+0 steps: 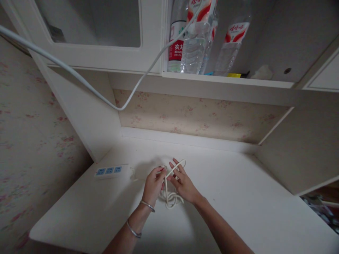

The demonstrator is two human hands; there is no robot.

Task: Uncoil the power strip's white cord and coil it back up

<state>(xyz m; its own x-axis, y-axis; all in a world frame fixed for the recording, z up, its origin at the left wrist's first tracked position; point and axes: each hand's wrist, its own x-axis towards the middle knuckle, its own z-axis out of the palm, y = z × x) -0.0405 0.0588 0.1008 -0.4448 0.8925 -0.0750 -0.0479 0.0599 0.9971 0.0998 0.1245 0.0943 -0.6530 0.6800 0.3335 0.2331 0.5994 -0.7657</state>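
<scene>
A white power cord (pixel 166 190) is gathered in loose loops over the desk, in front of me. My left hand (pixel 154 181) is closed, pinching a bunched part of the cord between thumb and fingers. From there one loop reaches up and across the fingers of my right hand (pixel 184 183). The right index and middle fingers are stretched out around that loop, while the thumb side touches the cord near the left fingertips. Left of my hands lies a white power strip (pixel 109 171) with blue sockets; a short piece of cord leaves its right end.
The white desk (pixel 227 197) is enclosed by side panels and a back wall with floral paper. Overhead, a shelf (pixel 227 79) holds several plastic bottles (pixel 194 53). A thick white cable (pixel 79 80) hangs across the upper left, close to the camera.
</scene>
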